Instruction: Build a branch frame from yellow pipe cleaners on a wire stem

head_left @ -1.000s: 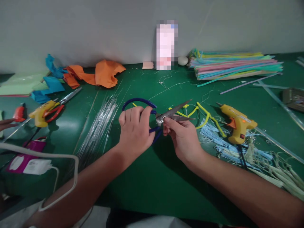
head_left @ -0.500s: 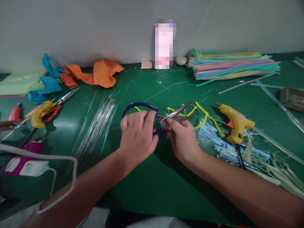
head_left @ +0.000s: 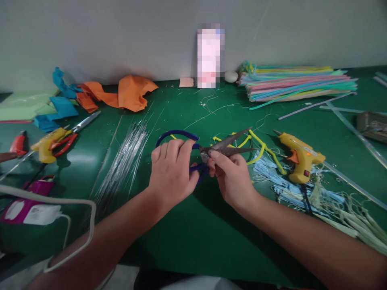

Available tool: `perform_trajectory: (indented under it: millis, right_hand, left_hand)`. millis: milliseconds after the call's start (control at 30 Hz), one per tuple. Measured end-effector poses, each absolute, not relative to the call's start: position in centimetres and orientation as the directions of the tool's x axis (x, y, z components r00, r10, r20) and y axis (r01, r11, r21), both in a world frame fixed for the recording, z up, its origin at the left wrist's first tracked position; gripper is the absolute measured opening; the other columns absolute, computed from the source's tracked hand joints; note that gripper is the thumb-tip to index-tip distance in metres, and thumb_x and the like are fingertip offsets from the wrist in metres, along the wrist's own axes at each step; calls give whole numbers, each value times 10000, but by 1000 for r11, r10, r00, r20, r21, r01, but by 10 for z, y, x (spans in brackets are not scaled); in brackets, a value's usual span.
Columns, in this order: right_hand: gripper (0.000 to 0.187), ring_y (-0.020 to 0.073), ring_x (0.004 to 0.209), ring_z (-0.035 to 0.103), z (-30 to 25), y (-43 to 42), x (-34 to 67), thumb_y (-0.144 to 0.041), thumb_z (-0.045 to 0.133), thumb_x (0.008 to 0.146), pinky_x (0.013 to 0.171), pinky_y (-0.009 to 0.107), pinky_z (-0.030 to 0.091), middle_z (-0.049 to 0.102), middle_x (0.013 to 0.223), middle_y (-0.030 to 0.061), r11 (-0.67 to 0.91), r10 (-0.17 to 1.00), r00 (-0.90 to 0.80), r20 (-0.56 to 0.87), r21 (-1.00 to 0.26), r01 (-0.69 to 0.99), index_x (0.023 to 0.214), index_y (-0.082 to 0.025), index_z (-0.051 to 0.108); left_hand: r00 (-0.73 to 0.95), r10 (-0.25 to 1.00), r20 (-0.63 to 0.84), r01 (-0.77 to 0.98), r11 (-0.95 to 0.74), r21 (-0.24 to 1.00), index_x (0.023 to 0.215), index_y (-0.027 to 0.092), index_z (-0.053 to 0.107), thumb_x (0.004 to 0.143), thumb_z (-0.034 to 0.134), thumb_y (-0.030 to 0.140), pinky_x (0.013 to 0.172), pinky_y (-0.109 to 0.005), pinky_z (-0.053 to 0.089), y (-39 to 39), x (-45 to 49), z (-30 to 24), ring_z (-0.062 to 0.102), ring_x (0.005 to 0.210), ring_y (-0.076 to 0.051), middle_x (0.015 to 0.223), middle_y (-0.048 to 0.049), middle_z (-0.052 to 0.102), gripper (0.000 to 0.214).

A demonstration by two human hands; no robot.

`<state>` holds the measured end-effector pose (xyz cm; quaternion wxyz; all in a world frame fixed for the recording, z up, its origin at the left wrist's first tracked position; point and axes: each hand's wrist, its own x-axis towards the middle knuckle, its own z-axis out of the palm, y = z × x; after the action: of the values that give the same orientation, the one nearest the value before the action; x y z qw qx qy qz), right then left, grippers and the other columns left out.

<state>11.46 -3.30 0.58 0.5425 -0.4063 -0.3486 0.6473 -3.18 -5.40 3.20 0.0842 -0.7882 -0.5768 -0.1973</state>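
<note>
My left hand (head_left: pixel 172 169) is wrapped round the dark blue handles of a pair of scissors (head_left: pixel 225 141), whose parted metal blades point right. My right hand (head_left: pixel 234 177) is closed in a pinch at the base of the blades. Its thumb lies over the metal near the pivot, and whatever sits between its fingers is hidden. Just behind the blades, a bent yellow pipe cleaner (head_left: pixel 263 147) zigzags over the green table (head_left: pixel 187 241). A bit of yellow also shows inside the upper scissor handle.
Right: a yellow glue gun (head_left: pixel 300 155), blue tassels (head_left: pixel 266 173), bundled pipe cleaners (head_left: pixel 299 84). Left: thin wires (head_left: pixel 123 161), red-handled scissors (head_left: pixel 65 145), another glue gun (head_left: pixel 46 145), orange paper (head_left: pixel 136 92). A white cable (head_left: pixel 92 225) crosses my left forearm. Another person's hand (head_left: pixel 7 156) shows far left.
The scissors have turned slightly and shifted a little right through my right hand's pinch, showing more of the lower blade. My left hand has moved slightly left.
</note>
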Motion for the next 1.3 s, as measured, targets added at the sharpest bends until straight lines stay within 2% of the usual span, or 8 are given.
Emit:
perform_trajectory:
  millis: [467,667,733,833,967,1067,1167,1300]
  right_hand:
    - [253,73,423,349,12,-33,115,-252,775,703,421,258,242,448,479,-76,-222,973,-46,-225,-871,-439,610,-210,544]
    - [212,93,473,475,28,-31,123,-410,732,781,451,272,349,609,686,-22,-172,985,-94,-147,-902,-396,806,-212,663]
    - [236,92,485,465,40,-29,128,-440,636,850,457,272,349,575,686,-22,-102,994,0,-113,-894,-435,867,-209,682]
    - [239,84,488,431,59,-21,142,-373,570,883,454,270,309,525,654,-15,121,972,232,24,-903,-412,745,-195,651]
    - [125,105,538,521,73,-2,166,-238,620,826,510,282,336,626,686,0,209,964,154,216,-976,61,723,-217,688]
    - [66,125,529,476,63,10,177,-175,743,694,530,301,307,623,618,-5,129,981,-196,15,-802,584,692,-241,737]
    - [138,149,567,461,40,15,175,-137,799,617,557,318,282,625,659,20,150,946,-292,-139,-611,777,653,-242,717]
    - [96,165,637,465,13,14,166,-145,725,696,567,323,266,622,808,53,300,933,-359,-27,-492,817,694,-229,680]
  left_hand:
    - [338,838,429,904,-416,100,1258,137,521,784,634,282,850,-443,441,-53,-35,27,603,1031,-310,1118,-144,635,508]
    - [224,876,426,891,-361,275,1176,149,551,810,640,303,894,-433,496,-39,-53,37,599,1070,-298,1123,-146,624,407]
    - [156,900,407,865,-323,383,1185,145,549,832,627,318,898,-422,505,-34,-61,41,606,1057,-276,1137,-144,620,401]
    - [23,970,240,777,-169,607,1171,168,566,838,617,362,840,-396,522,-28,-71,47,627,924,-226,1062,-97,641,389]
    - [14,994,-106,528,82,845,1050,193,608,852,578,443,737,-362,522,-23,-81,57,603,753,-184,855,-38,624,321]
    - [54,983,-178,447,136,884,934,199,611,883,533,490,644,-329,497,-21,-87,58,569,672,-162,793,-34,602,305]
    - [80,979,-186,511,119,851,919,208,605,901,518,502,590,-308,469,-21,-89,52,568,643,-159,765,-31,614,307]
    - [37,993,-115,794,40,607,1065,215,598,891,537,471,623,-339,474,-23,-83,46,648,743,-226,858,-63,699,315]
